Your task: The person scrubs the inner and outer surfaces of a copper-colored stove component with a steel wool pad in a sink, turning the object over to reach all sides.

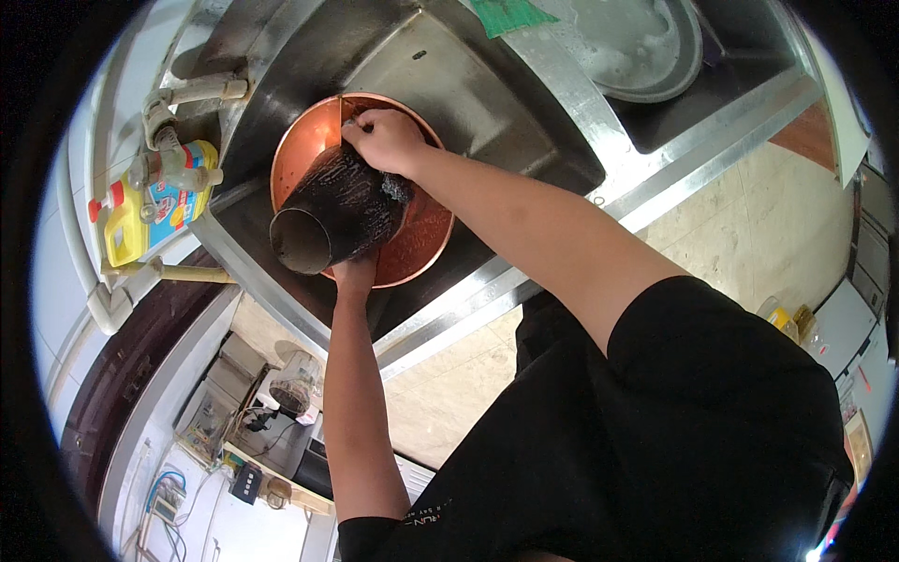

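Observation:
A blackened metal cylinder (344, 200) lies tilted in a round copper basin (421, 246). Its open end (300, 241) points towards the lower left, and pale wet streaks mark its dark side. My right hand (386, 139) is closed near the basin's far inner wall, above the cylinder. Grey steel wool (397, 188) shows at the heel of that hand, and a grey bit pokes out by the thumb. From below, my left hand (357, 270) reaches under the cylinder; its fingers are hidden.
The basin sits in a stainless steel sink (484, 91). A green cloth (513, 15) hangs over the divider, and a grey tub (692, 49) of sudsy water stands in the other bowl. Left are plastic pipes (204, 90) and a yellow detergent jug (126, 225).

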### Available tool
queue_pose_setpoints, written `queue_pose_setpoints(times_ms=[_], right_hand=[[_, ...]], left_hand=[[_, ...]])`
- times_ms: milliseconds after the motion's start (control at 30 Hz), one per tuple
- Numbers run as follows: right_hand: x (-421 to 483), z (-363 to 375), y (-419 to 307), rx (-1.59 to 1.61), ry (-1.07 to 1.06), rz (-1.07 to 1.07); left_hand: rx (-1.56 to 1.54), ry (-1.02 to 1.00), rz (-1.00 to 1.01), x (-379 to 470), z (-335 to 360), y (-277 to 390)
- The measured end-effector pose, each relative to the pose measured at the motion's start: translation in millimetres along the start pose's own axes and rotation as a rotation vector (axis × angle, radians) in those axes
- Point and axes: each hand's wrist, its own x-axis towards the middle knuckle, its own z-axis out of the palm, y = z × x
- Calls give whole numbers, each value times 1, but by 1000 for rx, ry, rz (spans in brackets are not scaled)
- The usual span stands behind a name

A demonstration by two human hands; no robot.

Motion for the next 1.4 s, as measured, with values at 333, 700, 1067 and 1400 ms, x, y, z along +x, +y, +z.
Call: queue_pose_setpoints(times_ms=[333, 700, 1067, 1400], right_hand=[[16, 8, 17, -91, -14, 10], [41, 15, 58, -330, -73, -182], [20, 3, 30, -230, -129, -56], [-1, 7, 24, -80, -29, -7]], left_hand=[[-125, -88, -98, 4, -43, 49], [-157, 16, 70, 2, -37, 34], [-50, 120, 104, -1, -10, 0], [-151, 77, 8, -7, -13, 4]])
